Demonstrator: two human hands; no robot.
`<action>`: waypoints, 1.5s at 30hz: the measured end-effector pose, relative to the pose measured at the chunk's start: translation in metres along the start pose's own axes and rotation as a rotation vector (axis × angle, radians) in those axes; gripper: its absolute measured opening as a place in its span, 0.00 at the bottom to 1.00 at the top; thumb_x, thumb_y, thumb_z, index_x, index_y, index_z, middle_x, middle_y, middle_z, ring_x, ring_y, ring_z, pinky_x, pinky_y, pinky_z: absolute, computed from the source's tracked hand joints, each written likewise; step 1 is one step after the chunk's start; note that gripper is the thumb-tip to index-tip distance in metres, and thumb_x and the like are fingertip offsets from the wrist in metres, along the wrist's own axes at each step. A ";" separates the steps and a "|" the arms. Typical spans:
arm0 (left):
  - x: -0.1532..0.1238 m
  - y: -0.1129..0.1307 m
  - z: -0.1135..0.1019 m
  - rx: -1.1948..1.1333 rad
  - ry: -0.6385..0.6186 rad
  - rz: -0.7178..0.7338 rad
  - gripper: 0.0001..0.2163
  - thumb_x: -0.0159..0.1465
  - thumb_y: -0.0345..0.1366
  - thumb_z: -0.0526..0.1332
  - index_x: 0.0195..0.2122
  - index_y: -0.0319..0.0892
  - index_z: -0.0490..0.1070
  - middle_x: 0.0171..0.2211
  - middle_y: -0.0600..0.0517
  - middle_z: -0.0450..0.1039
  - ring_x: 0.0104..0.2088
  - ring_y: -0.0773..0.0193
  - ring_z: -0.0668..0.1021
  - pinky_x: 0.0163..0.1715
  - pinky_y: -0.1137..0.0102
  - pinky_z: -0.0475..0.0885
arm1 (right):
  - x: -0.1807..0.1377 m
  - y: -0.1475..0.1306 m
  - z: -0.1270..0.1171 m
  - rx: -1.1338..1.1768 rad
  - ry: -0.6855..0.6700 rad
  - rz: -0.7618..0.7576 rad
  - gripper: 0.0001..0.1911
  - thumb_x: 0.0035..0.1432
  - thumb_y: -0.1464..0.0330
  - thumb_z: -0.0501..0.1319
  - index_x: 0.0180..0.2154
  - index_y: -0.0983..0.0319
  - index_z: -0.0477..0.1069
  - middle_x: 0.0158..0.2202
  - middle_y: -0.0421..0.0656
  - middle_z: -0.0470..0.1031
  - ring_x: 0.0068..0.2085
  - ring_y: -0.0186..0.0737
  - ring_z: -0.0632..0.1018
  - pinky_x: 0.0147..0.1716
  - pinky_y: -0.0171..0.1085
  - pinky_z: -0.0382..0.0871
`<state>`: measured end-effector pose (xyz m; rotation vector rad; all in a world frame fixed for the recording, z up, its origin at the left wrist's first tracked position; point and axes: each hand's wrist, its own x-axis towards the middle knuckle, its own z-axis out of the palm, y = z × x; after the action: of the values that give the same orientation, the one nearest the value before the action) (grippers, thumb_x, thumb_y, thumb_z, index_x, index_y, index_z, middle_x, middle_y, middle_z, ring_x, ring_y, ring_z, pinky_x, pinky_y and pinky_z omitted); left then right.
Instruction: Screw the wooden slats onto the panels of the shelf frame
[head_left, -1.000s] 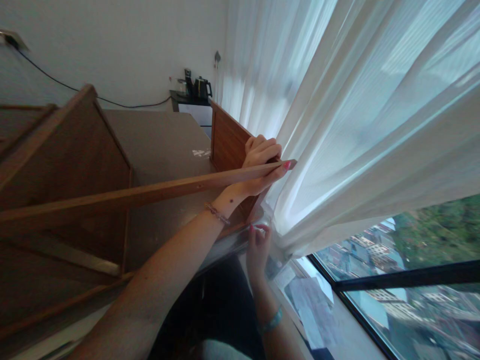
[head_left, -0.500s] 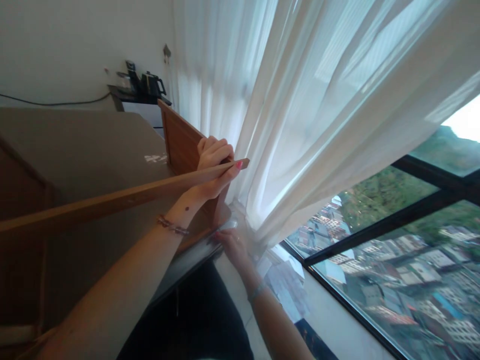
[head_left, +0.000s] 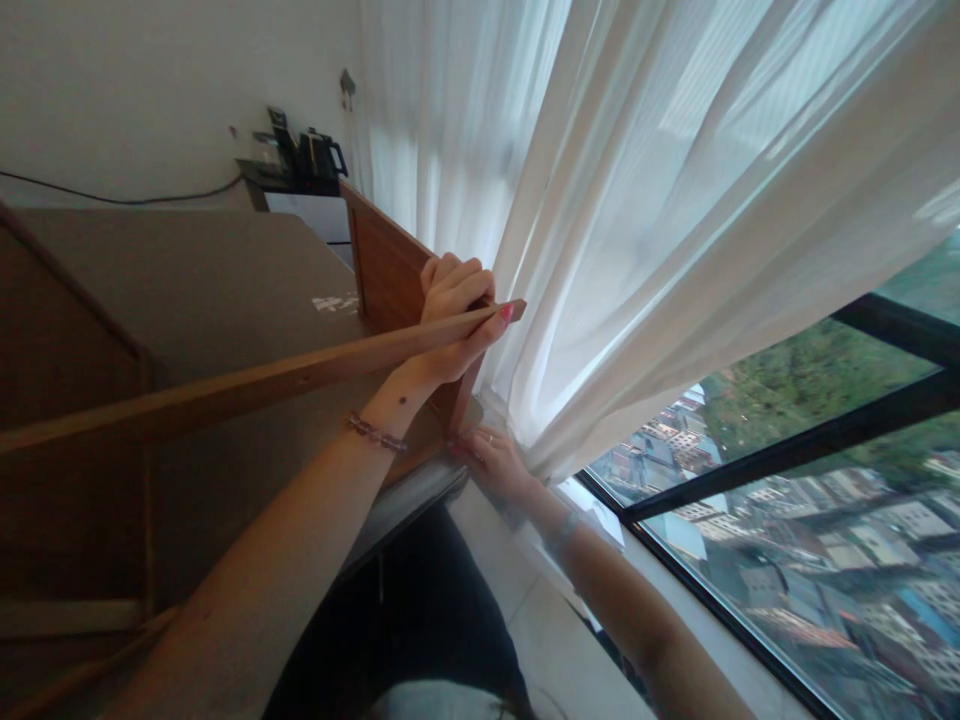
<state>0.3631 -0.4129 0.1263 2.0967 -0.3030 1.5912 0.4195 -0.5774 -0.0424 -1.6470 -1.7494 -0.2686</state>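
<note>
My left hand (head_left: 459,305) is closed around the end of a long wooden rail (head_left: 315,372), its thumb along the near side and its fingers folded over beyond. Just past that hand stands an upright brown wooden panel (head_left: 386,262), joined to the rail at this corner as one wooden frame. Lower down, my right hand (head_left: 495,458) has its fingertips pressed together at the foot of the frame's corner post (head_left: 463,398), by the table's edge. Those fingertips are slightly blurred. Another brown panel (head_left: 67,400) of the frame rises at the left.
The frame stands on a grey-brown table (head_left: 225,270) with a clear plastic sheet at its near edge. White curtains (head_left: 600,230) hang close on the right, beside a black-framed window (head_left: 720,470). A black kettle (head_left: 319,155) stands on a cabinet at the back.
My right hand has moved from the plastic-covered table edge up to the foot of the corner post. My left hand keeps its hold on the rail. The view has shifted slightly.
</note>
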 end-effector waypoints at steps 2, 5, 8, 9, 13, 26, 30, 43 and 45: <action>0.000 -0.001 0.001 0.003 0.005 0.009 0.20 0.66 0.54 0.50 0.24 0.45 0.55 0.24 0.53 0.59 0.32 0.58 0.66 0.41 0.56 0.57 | -0.003 -0.005 0.010 0.153 0.145 0.260 0.12 0.67 0.65 0.55 0.51 0.57 0.62 0.31 0.39 0.76 0.30 0.34 0.76 0.30 0.34 0.70; 0.001 -0.001 0.002 0.007 0.041 0.015 0.21 0.66 0.56 0.49 0.24 0.45 0.56 0.23 0.53 0.58 0.31 0.58 0.65 0.40 0.57 0.58 | -0.008 -0.009 0.023 0.314 0.293 0.431 0.24 0.66 0.62 0.56 0.59 0.56 0.50 0.29 0.35 0.74 0.27 0.34 0.74 0.30 0.34 0.70; 0.001 -0.001 0.002 0.026 0.034 0.010 0.23 0.66 0.57 0.47 0.23 0.45 0.57 0.24 0.53 0.59 0.32 0.58 0.66 0.41 0.58 0.58 | -0.011 -0.006 0.029 0.181 0.400 0.422 0.18 0.62 0.57 0.61 0.49 0.57 0.62 0.31 0.38 0.72 0.31 0.36 0.73 0.33 0.37 0.69; 0.001 -0.001 0.002 0.030 0.030 0.011 0.23 0.65 0.58 0.47 0.23 0.45 0.56 0.24 0.53 0.59 0.32 0.58 0.65 0.41 0.58 0.58 | -0.012 -0.004 0.030 0.086 0.410 0.423 0.16 0.60 0.56 0.63 0.44 0.57 0.66 0.32 0.39 0.71 0.33 0.37 0.73 0.35 0.38 0.69; 0.001 0.000 0.002 0.018 0.040 0.016 0.23 0.66 0.57 0.47 0.23 0.45 0.55 0.23 0.53 0.58 0.31 0.59 0.64 0.39 0.58 0.57 | -0.017 0.005 0.031 -0.299 0.437 0.417 0.15 0.53 0.54 0.68 0.36 0.57 0.73 0.39 0.44 0.70 0.43 0.44 0.70 0.45 0.44 0.63; 0.000 0.004 -0.001 0.031 0.011 -0.026 0.23 0.66 0.59 0.46 0.23 0.45 0.55 0.23 0.52 0.57 0.32 0.58 0.64 0.40 0.54 0.59 | -0.012 -0.014 0.024 -0.438 0.199 0.290 0.20 0.68 0.57 0.53 0.25 0.58 0.67 0.24 0.42 0.69 0.31 0.41 0.68 0.33 0.40 0.56; -0.001 0.003 -0.001 0.043 0.003 -0.035 0.23 0.66 0.57 0.45 0.23 0.46 0.56 0.24 0.51 0.58 0.31 0.58 0.64 0.41 0.54 0.59 | -0.007 -0.027 0.024 -0.426 0.235 0.378 0.20 0.69 0.58 0.51 0.26 0.58 0.66 0.23 0.42 0.69 0.29 0.39 0.69 0.30 0.39 0.57; 0.001 0.006 -0.001 0.050 0.002 -0.054 0.25 0.65 0.61 0.42 0.23 0.45 0.55 0.24 0.52 0.60 0.33 0.58 0.67 0.42 0.55 0.61 | 0.001 -0.055 0.046 0.270 0.427 0.861 0.26 0.68 0.53 0.47 0.24 0.59 0.68 0.20 0.39 0.70 0.23 0.36 0.71 0.25 0.36 0.61; 0.001 0.007 -0.001 0.051 -0.005 -0.064 0.25 0.65 0.61 0.41 0.23 0.45 0.56 0.25 0.51 0.61 0.34 0.57 0.67 0.44 0.55 0.61 | 0.000 -0.055 0.046 0.155 0.408 0.831 0.26 0.68 0.53 0.48 0.24 0.59 0.68 0.21 0.39 0.70 0.25 0.37 0.70 0.30 0.37 0.61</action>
<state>0.3592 -0.4179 0.1288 2.1272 -0.1966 1.5717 0.3519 -0.5594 -0.0587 -1.8851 -0.6812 -0.0610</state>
